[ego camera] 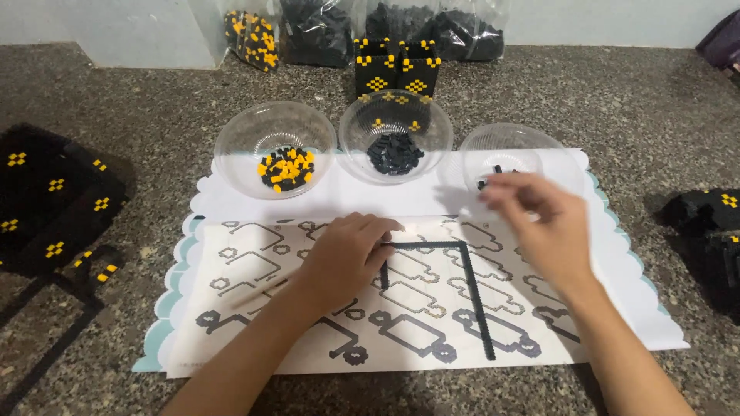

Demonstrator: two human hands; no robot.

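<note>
My left hand (348, 254) rests on a white printed sheet (254, 339), its fingers curled down on the left end of a thin black frame of small blocks (474, 300). The frame runs right along the sheet, then down in a long strip. My right hand (539, 223) hovers, blurred, just in front of the right clear bowl (505, 146), fingers pinched together; whether they hold a piece I cannot tell. That bowl holds a few black pieces.
A clear bowl of black and yellow pieces (285, 168) and a clear bowl of black pieces (395, 152) stand behind the sheet. Finished black and yellow block boxes (397, 73) and bags sit at the back. Black block panels lie at the left (54, 204) and the right (705, 219).
</note>
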